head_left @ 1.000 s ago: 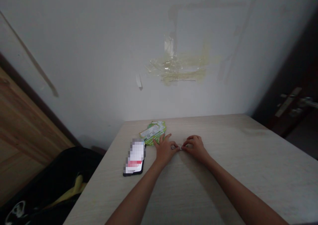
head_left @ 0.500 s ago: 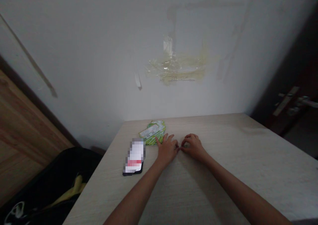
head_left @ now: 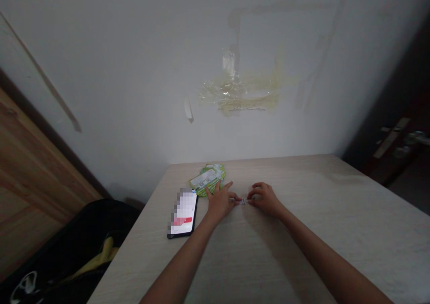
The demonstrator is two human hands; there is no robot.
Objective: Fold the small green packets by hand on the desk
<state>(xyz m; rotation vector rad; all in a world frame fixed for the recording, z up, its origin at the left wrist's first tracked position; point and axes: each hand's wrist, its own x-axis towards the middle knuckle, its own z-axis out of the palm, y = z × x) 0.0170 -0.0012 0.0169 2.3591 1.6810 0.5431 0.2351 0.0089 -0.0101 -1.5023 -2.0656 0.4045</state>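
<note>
Between my two hands is a small whitish strip [head_left: 243, 201] with dark marks, too small to name more closely. My left hand [head_left: 221, 202] pinches its left end between thumb and forefinger, the other fingers spread. At its right end, my right hand [head_left: 265, 199] pinches with curled fingers. Both hands are low over the table. Just behind my left fingers lies a crumpled green and white wrapper [head_left: 205, 178] with printed text.
A phone [head_left: 184, 214] with a lit, partly blurred screen lies left of my left forearm on the pale wooden table [head_left: 322, 214]. The wall behind carries clear tape [head_left: 235, 91]. A dark bag [head_left: 110, 219] is beyond the table's left edge.
My hands have drawn slightly apart, and the whitish strip now shows between the fingertips. The view has shifted a little.
</note>
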